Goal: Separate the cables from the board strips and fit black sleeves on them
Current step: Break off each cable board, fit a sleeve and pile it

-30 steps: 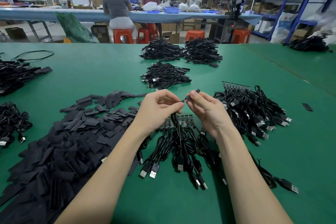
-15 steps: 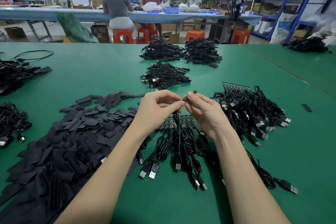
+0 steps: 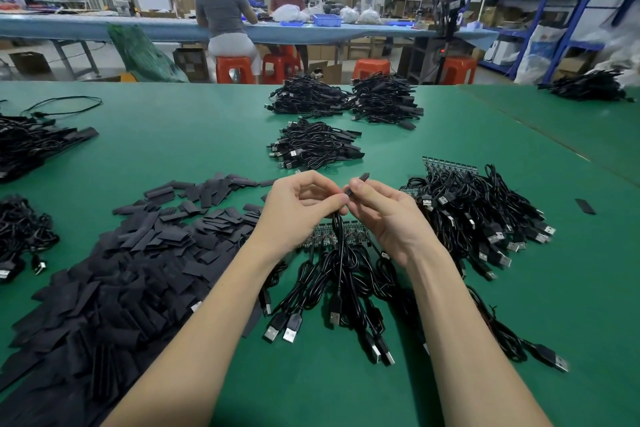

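Head view: sleeve [image 3: 358, 183] half-hidden by hands [image 3: 349, 211].

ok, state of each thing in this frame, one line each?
left hand: fingers curled, pinching the cable end
right hand: pinching the black sleeve
black sleeve: held at the cable tip, top end sticking out above the fingers
cable: lifted, hanging from the hands
board strip: flat on the table, cables still attached
loose sleeves: piled flat on the left
cable bundles: heaped farther back on the table
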Demonstrator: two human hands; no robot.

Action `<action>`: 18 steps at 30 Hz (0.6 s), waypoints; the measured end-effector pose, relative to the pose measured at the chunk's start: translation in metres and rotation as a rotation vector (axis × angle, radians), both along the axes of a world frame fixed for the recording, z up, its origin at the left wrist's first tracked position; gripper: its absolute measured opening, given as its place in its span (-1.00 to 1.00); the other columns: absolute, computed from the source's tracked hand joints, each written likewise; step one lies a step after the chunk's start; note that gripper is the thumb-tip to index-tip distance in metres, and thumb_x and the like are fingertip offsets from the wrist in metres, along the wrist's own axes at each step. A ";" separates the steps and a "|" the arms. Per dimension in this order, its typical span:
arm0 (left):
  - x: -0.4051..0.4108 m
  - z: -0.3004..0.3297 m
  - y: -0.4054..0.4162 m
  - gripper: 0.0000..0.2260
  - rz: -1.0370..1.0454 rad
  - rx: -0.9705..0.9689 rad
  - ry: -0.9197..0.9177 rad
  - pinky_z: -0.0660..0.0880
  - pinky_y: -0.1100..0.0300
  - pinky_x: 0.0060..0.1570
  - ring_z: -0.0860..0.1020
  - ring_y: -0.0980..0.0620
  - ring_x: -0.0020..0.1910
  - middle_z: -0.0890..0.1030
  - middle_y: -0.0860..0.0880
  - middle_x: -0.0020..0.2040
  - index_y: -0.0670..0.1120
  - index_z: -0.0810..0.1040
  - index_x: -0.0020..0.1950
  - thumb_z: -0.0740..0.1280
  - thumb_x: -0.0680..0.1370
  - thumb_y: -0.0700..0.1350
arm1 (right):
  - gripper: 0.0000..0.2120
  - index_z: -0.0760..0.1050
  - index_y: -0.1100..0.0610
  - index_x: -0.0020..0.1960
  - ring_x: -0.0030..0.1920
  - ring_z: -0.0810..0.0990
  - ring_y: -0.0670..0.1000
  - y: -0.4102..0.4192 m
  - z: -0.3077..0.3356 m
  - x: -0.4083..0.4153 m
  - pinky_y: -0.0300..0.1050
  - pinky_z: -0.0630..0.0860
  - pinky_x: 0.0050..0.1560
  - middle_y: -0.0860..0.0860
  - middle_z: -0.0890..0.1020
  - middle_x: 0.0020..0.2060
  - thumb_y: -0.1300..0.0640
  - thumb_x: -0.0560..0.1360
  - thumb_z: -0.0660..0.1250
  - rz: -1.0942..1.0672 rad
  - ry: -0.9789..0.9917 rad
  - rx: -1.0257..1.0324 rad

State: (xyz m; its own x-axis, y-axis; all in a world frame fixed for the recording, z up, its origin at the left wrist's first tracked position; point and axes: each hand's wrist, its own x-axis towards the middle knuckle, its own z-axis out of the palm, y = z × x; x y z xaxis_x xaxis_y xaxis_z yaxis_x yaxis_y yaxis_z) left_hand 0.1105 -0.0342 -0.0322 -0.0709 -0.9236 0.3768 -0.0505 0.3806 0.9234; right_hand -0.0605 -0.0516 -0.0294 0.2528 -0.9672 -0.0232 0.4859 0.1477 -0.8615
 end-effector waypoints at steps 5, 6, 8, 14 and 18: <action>-0.003 -0.002 0.000 -0.91 -0.015 0.033 0.053 0.59 0.24 -0.03 0.71 -0.02 -0.15 0.73 -0.14 -0.21 -0.12 0.65 -0.10 0.52 0.48 -0.26 | -0.65 0.58 0.15 0.14 -0.19 0.71 0.02 0.002 0.002 0.004 -0.17 0.64 -0.05 0.15 0.73 -0.12 0.18 0.38 0.54 -0.110 0.018 -0.123; -0.004 -0.002 0.000 -0.91 -0.013 0.041 0.059 0.58 0.24 -0.02 0.71 -0.02 -0.15 0.73 -0.14 -0.21 -0.11 0.65 -0.09 0.51 0.48 -0.26 | -0.66 0.58 0.13 0.15 -0.17 0.71 0.03 0.002 0.003 0.004 -0.17 0.63 -0.05 0.15 0.73 -0.12 0.21 0.40 0.53 -0.138 0.017 -0.151; -0.004 -0.002 -0.001 -0.91 -0.009 0.048 0.071 0.58 0.24 -0.02 0.71 -0.01 -0.15 0.72 -0.14 -0.22 -0.12 0.64 -0.09 0.51 0.48 -0.26 | -0.72 0.62 0.12 0.14 -0.14 0.72 0.07 0.003 0.004 0.004 -0.16 0.63 -0.04 0.16 0.73 -0.13 0.28 0.45 0.51 -0.174 0.021 -0.189; -0.005 -0.003 -0.001 -0.91 -0.013 0.067 0.081 0.59 0.22 -0.02 0.70 -0.01 -0.17 0.72 -0.12 -0.23 -0.12 0.64 -0.10 0.51 0.48 -0.27 | -0.82 0.71 0.14 0.03 -0.15 0.72 0.06 0.004 0.003 0.004 -0.16 0.64 -0.05 0.17 0.73 -0.15 0.30 0.44 0.52 -0.211 0.031 -0.178; -0.005 -0.001 -0.001 -0.91 -0.013 0.061 0.059 0.58 0.26 -0.04 0.71 -0.01 -0.17 0.72 -0.13 -0.22 -0.15 0.64 -0.08 0.51 0.48 -0.27 | -0.83 0.71 0.17 0.02 -0.15 0.72 0.06 0.003 0.004 0.003 -0.17 0.64 -0.06 0.17 0.73 -0.15 0.33 0.46 0.51 -0.225 0.021 -0.156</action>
